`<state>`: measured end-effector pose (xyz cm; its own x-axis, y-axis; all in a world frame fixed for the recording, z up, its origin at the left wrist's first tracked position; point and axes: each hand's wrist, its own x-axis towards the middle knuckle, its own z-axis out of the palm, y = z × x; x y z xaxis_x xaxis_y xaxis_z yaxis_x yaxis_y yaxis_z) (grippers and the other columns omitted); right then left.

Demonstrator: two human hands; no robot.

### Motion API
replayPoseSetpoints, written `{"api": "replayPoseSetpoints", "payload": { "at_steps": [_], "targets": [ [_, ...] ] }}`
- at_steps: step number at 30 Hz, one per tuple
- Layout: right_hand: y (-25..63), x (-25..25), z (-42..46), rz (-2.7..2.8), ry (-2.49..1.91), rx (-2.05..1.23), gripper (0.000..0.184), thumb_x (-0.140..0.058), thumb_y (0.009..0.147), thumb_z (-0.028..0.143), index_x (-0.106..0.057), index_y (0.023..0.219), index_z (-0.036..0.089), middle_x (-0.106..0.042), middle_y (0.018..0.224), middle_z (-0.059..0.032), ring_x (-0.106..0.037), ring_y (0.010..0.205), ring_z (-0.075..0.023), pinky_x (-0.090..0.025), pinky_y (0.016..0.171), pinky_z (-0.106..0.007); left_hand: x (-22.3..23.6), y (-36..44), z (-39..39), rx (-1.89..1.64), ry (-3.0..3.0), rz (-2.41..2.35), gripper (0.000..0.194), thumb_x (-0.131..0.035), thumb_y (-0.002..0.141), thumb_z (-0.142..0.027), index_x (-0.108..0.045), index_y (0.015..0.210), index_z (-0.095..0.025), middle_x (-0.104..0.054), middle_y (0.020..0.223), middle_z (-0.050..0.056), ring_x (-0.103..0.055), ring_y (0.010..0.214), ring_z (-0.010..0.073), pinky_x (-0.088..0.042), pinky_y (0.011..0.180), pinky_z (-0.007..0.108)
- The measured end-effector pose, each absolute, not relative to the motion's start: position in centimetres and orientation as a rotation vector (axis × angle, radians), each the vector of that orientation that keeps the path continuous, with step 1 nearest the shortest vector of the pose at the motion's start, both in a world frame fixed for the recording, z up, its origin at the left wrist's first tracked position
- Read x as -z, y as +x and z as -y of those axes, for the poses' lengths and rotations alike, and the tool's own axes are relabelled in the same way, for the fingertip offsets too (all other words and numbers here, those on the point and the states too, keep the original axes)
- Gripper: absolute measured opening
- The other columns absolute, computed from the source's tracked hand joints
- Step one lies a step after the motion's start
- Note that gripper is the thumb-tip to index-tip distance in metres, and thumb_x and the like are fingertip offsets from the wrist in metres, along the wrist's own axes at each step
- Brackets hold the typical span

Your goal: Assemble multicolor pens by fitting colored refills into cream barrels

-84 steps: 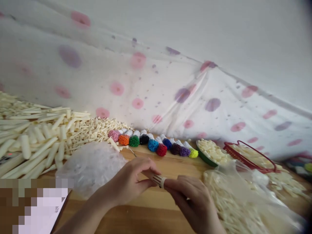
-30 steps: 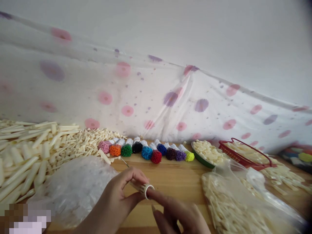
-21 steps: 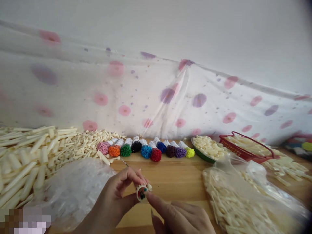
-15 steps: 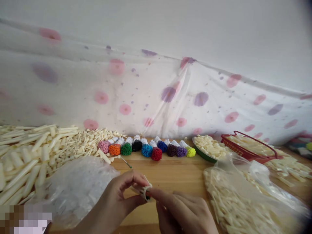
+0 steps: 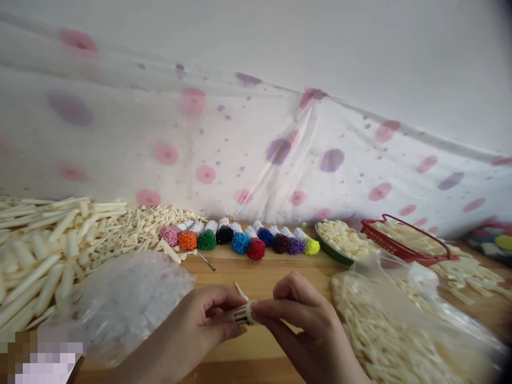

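Note:
My left hand [image 5: 216,314] is closed around a cream multicolour pen barrel [image 5: 243,313], a short tube with long slots and a clip standing up from it. Dark and coloured bits show through the slots. The barrel lies nearly level, its ringed end turned to the right. At that end my right hand [image 5: 298,320] pinches with thumb and index finger; whatever is between those fingertips is hidden. Beyond my hands, a thin white refill with a green tip [image 5: 207,261] lies alone on the wooden table [image 5: 236,274].
Bundles of white refills with coloured tips [image 5: 240,240] line the back. Cream barrels [image 5: 48,272] and small cream parts [image 5: 132,229] are heaped left, behind a clear plastic bag [image 5: 136,298]. To the right are a green-rimmed dish [image 5: 334,255], a red basket [image 5: 388,242] and a bag of cream parts [image 5: 384,320].
The barrel has turned from facing me to lying sideways, showing its slots. My right hand has lifted and turned, from an index finger at the opening to a thumb-and-finger pinch.

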<state>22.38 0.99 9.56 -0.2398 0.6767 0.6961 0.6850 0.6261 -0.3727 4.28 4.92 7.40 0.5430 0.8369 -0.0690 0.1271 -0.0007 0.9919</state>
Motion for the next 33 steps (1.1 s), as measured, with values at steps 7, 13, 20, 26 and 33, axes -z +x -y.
{"api": "replayPoseSetpoints", "payload": {
  "at_steps": [7,13,20,26,33],
  "targets": [
    [22.4,-9.3,-0.9,1.939,-1.191,-0.082,0.016,-0.061,0.080,0.016,-0.075,0.073,0.019,-0.052,0.060,-0.0007,-0.052,0.052,-0.0105,-0.040,0.045,-0.019,-7.6,4.6,-4.7,-0.697,1.522,-0.849,0.019,-0.064,0.075,-0.014,-0.070,0.089,-0.025,-0.073,0.085,-0.004,-0.066,0.088,0.0167,-0.048,0.077,0.024],
    [23.1,-9.8,-0.1,1.947,-1.174,0.023,0.014,-0.060,0.081,0.015,-0.073,0.080,0.020,-0.054,0.063,-0.0008,-0.053,0.054,-0.0108,-0.043,0.049,-0.020,-7.8,4.5,-4.9,-0.741,1.537,-0.800,0.019,-0.067,0.072,-0.014,-0.073,0.087,-0.024,-0.072,0.087,-0.002,-0.065,0.087,0.0184,-0.049,0.079,0.024],
    [23.0,-10.8,0.0,2.121,-1.027,0.313,0.022,-0.052,0.084,0.010,-0.071,0.079,0.020,-0.055,0.058,-0.0008,-0.048,0.053,-0.0112,-0.036,0.045,-0.020,-7.3,4.3,-5.1,-0.683,1.571,-0.762,0.022,-0.065,0.074,-0.013,-0.073,0.087,-0.028,-0.071,0.089,-0.003,-0.064,0.089,0.0171,-0.049,0.079,0.024],
    [23.2,-10.7,0.3,2.167,-1.096,0.293,0.024,-0.050,0.087,0.012,-0.071,0.079,0.020,-0.056,0.059,-0.0009,-0.047,0.055,-0.0118,-0.034,0.046,-0.022,-7.3,4.5,-5.3,-0.650,1.606,-0.772,0.020,-0.066,0.073,-0.014,-0.074,0.086,-0.028,-0.071,0.086,-0.004,-0.064,0.084,0.0163,-0.048,0.076,0.022],
    [23.1,-10.1,0.1,2.179,-1.102,0.337,0.028,-0.046,0.088,0.011,-0.069,0.074,0.019,-0.053,0.058,-0.0008,-0.047,0.055,-0.0124,-0.034,0.046,-0.022,-7.1,4.7,-5.3,-0.681,1.619,-0.790,0.020,-0.065,0.071,-0.012,-0.075,0.079,-0.027,-0.071,0.082,-0.005,-0.065,0.082,0.0165,-0.049,0.074,0.022]
  ]
}}
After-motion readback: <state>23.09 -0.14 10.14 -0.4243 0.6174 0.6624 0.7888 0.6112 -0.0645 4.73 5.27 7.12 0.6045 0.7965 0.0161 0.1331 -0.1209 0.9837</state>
